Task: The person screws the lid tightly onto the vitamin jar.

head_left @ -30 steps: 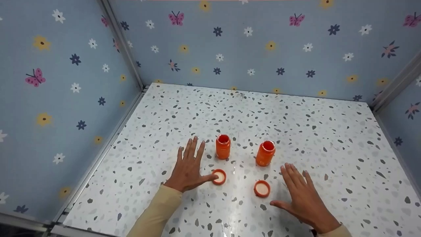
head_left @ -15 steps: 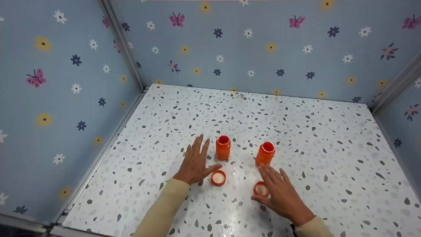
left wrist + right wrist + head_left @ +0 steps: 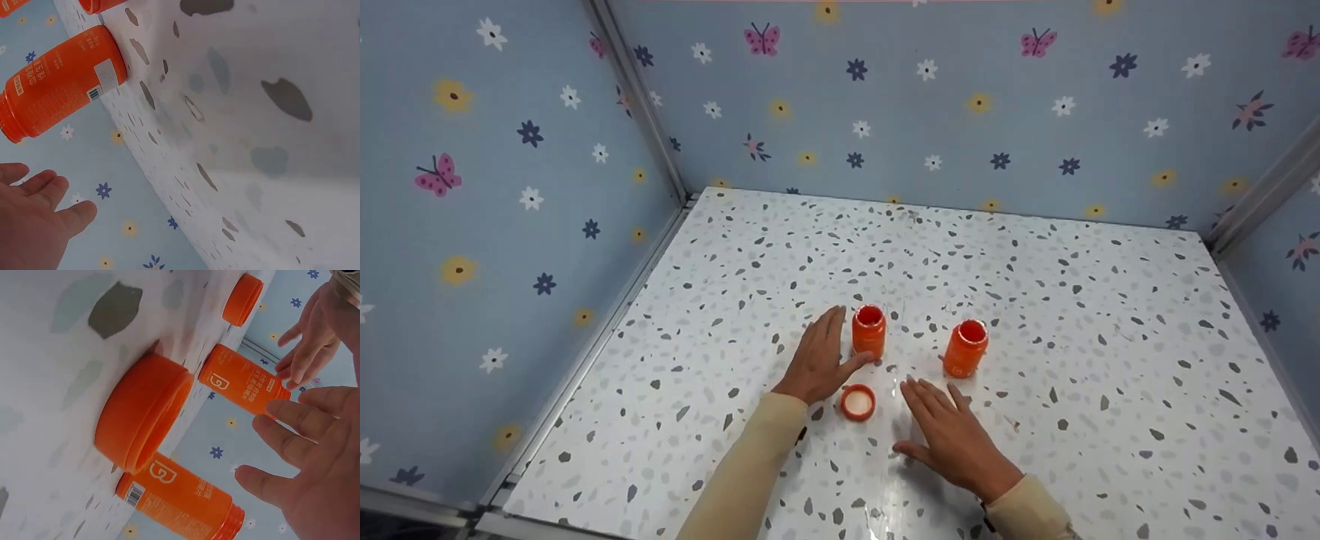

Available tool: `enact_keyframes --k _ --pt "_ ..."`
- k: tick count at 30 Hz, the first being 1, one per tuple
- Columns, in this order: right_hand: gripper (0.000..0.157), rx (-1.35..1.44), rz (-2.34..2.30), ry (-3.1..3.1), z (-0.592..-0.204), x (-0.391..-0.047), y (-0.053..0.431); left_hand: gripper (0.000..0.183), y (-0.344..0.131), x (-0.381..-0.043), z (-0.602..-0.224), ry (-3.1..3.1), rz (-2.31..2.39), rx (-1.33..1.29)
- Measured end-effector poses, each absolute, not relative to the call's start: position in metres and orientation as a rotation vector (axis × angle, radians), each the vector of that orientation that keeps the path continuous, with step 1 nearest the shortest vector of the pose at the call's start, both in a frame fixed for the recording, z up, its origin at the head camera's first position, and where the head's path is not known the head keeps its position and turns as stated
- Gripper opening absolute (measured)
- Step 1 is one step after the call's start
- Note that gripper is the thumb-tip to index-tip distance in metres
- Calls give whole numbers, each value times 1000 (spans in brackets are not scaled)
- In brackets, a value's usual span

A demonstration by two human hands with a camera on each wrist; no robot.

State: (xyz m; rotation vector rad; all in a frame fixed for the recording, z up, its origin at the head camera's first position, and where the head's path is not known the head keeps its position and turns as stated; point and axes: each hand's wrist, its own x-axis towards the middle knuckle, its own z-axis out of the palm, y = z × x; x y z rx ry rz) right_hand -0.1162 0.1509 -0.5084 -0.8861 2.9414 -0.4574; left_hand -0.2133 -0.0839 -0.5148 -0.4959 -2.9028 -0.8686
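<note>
My left hand (image 3: 819, 364), fingers straight, is held beside the left orange bottle (image 3: 868, 339), its thumb overlapping the bottle's lower part in the head view. That bottle stands upright with its mouth uncovered. A matching bottle (image 3: 964, 349), also uncapped, stands to the right. An orange lid (image 3: 858, 403) lies inner side up in front of the left bottle. Over the other lid (image 3: 143, 413) hovers my right hand (image 3: 952, 442), fingers extended and holding nothing; it hides that lid in the head view. In the right wrist view, a gap shows between lid and fingers (image 3: 287, 439).
A white speckled tabletop (image 3: 735, 262) carries the bottles and lids. Blue panels (image 3: 930, 112) printed with flowers and butterflies stand at the back and both sides, with metal posts (image 3: 649, 112) at the corners.
My right hand has moved left, from the right of its lid to over it. My left hand has shifted right, closer to the left bottle. Bottles and left lid have stayed put.
</note>
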Motion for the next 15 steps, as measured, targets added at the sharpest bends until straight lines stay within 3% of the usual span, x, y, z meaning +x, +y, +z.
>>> enact_keyframes --k 15 --pt "78 -945 -272 2900 -517 -132 117 91 -71 -223 -520 -2922 -1066 -429"
